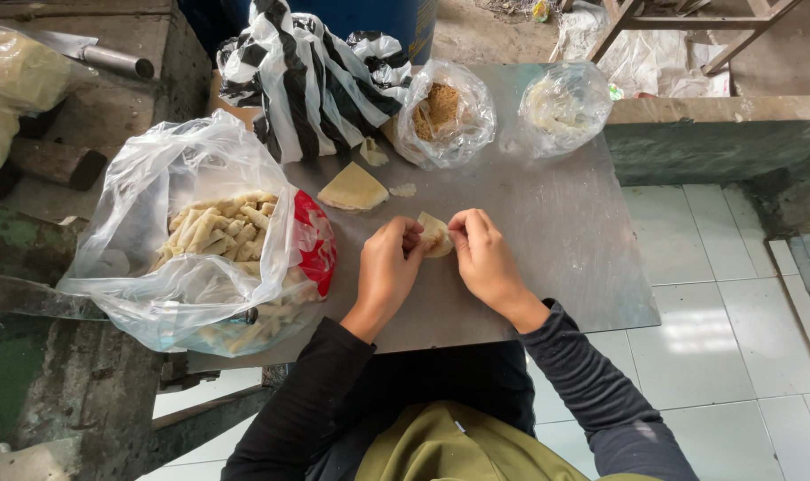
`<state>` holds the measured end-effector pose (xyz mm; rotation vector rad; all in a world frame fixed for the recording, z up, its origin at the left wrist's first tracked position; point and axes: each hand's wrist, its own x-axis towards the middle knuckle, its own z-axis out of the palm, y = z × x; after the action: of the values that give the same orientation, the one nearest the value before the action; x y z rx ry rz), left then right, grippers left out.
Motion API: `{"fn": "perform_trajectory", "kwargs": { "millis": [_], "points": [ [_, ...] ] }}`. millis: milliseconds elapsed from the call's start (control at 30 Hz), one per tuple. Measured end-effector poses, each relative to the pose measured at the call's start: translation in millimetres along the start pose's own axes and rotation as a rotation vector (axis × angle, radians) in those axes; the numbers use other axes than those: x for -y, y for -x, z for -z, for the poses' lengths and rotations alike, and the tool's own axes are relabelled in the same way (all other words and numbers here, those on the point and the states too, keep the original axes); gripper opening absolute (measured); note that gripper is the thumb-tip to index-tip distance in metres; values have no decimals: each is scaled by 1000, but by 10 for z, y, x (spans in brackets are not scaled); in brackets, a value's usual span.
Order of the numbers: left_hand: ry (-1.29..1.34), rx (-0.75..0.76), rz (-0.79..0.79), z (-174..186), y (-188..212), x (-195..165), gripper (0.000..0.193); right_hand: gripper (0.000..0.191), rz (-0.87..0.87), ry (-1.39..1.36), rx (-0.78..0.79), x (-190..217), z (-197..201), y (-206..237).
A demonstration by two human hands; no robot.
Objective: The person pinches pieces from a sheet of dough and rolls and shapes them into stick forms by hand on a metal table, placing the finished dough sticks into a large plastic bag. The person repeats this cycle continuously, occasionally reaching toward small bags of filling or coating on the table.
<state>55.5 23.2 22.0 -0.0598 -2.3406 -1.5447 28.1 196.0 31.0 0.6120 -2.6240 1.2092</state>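
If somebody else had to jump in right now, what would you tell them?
Left hand and right hand: both pinch one small pale wrapper piece between their fingers over the metal sheet.
Stack of flat wrappers lies just beyond the hands.
Brown filling bag and pale bag sit at the far edge.
Done: many finished rolls in the big clear bag on the left.
Left: this piece is not yet rolled shut.
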Motion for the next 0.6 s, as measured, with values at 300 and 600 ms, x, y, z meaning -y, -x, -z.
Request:
{"fn": "perform_trajectory", "kwargs": {
  "millis": [300, 600],
  "points": [
    [-170, 103, -97, 107, 28, -45, 15, 20, 160, -54, 48, 159, 12, 60],
    [-331, 124, -294, 92, -9, 34, 5, 19, 266, 59, 142, 65, 78, -47]
  ]
}}
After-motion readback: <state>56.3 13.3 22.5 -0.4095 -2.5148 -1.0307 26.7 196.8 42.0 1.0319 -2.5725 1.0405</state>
